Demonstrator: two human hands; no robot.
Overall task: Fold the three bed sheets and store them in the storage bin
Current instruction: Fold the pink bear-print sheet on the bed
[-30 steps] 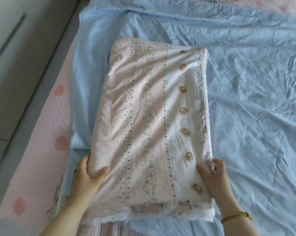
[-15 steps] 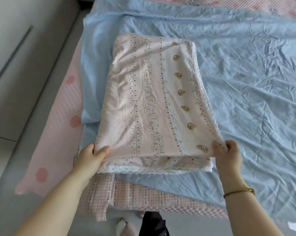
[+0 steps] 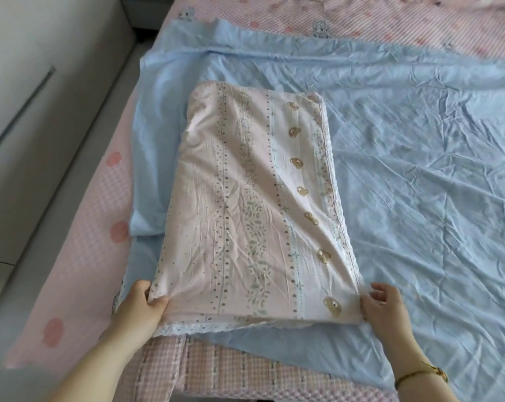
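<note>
Far left, a pink spotted bedspread (image 3: 94, 227) drapes over the bed's edge. My left hand (image 3: 142, 309) grips the near left corner of the folded pink sheet (image 3: 254, 213), thumb on top. It lies flat on a spread blue sheet (image 3: 419, 184), lace hem toward me. My right hand (image 3: 386, 306), fingers loosely curled, touches the near right corner; I cannot tell if it pinches. Open blue cloth stretches rightward.

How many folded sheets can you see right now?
1: the pink patterned sheet, lying on the spread blue sheet. Others may be out of frame.
</note>
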